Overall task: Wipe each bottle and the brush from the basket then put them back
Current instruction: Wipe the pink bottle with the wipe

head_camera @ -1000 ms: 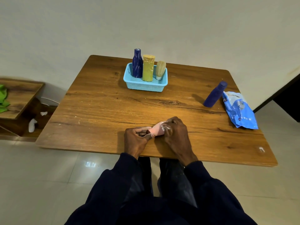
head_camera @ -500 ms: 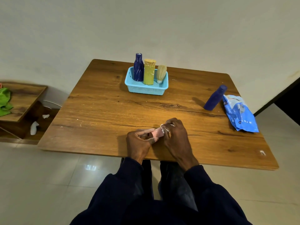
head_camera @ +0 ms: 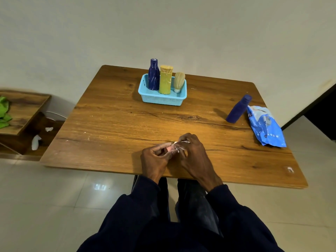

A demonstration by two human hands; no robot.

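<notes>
One head-worn wide-angle view, forward and down, close over the table [head_camera: 112, 128].

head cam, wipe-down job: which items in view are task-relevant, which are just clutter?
Job: left hand and right hand holding a pink item and white wipe; basket with patterned bottle, yellow bottle, brush; blue bottle on the table; probably the blue packet.
Lying about: green cloth, white scraps at the side shelf.

Left hand [head_camera: 154, 160] and right hand [head_camera: 195, 157] grip a pink bottle [head_camera: 170, 148] over the table [head_camera: 109, 124].
</notes>
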